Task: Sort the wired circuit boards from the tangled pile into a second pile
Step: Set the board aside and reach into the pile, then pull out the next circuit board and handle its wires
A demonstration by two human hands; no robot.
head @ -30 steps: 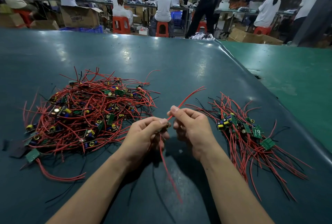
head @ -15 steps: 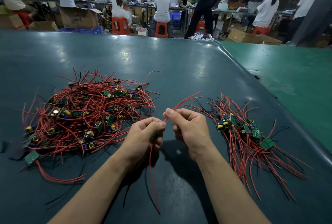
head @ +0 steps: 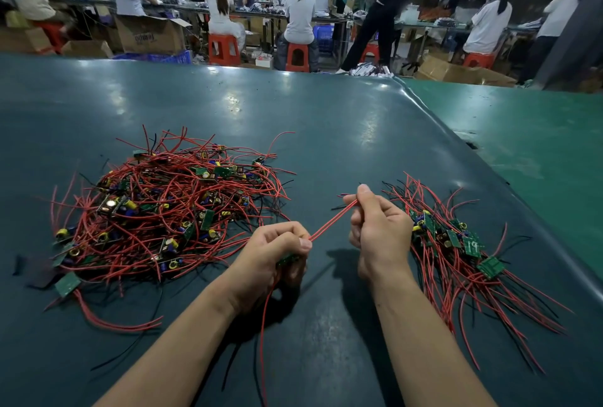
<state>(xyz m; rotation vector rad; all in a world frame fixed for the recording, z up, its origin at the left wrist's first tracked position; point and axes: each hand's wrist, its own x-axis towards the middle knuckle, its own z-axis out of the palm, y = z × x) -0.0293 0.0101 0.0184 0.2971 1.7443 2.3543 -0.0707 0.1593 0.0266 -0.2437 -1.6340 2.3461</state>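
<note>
A big tangled pile [head: 163,211] of small green circuit boards with red and black wires lies at the left of the dark table. A smaller, straighter pile [head: 456,243] lies at the right. Between them, my left hand [head: 277,253] grips one green board [head: 288,258], mostly hidden in the fingers, with a red wire hanging below. My right hand [head: 378,227] pinches that board's pair of red wires [head: 329,224], drawn taut between the two hands.
The dark table [head: 326,132] ends at a rounded right edge, with a green surface [head: 538,152] beyond it. Loose black and red wires trail toward the near edge. Several people sit on red stools at benches far behind.
My hands have moved apart. The right hand slid along the red wire pair up and to the right, drawing it straight; the free ends past my fingers are now short.
</note>
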